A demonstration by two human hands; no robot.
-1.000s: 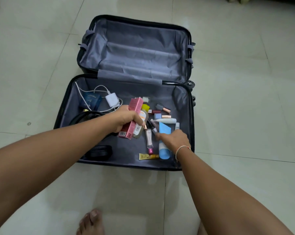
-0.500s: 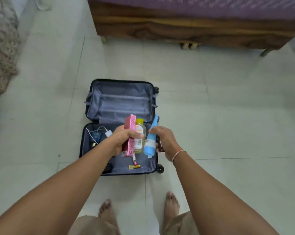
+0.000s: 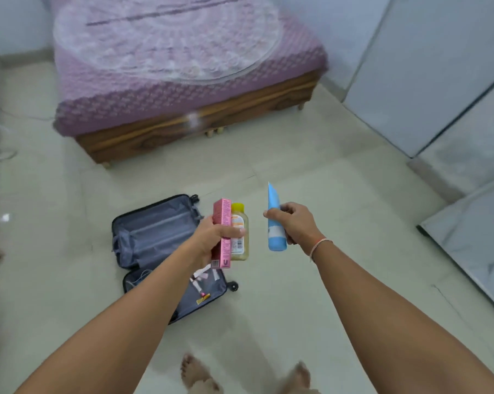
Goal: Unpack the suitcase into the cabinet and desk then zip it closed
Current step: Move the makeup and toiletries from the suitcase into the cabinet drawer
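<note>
The open black suitcase (image 3: 166, 251) shows a matt grey cloth lining; the pale tiled floor (image 3: 311, 172) looks glossy, the bed's brown wooden frame (image 3: 183, 132) perhaps polished.

Wooden bed (image 3: 200, 129) with a purple patterned bedspread (image 3: 166, 66) stands on the pale tiled floor (image 3: 311, 166). Right of the bed, pale blue panels (image 3: 427, 81) rise from the floor. Left of the bed, a thin white cable (image 3: 1, 149) lies blurred.
</note>
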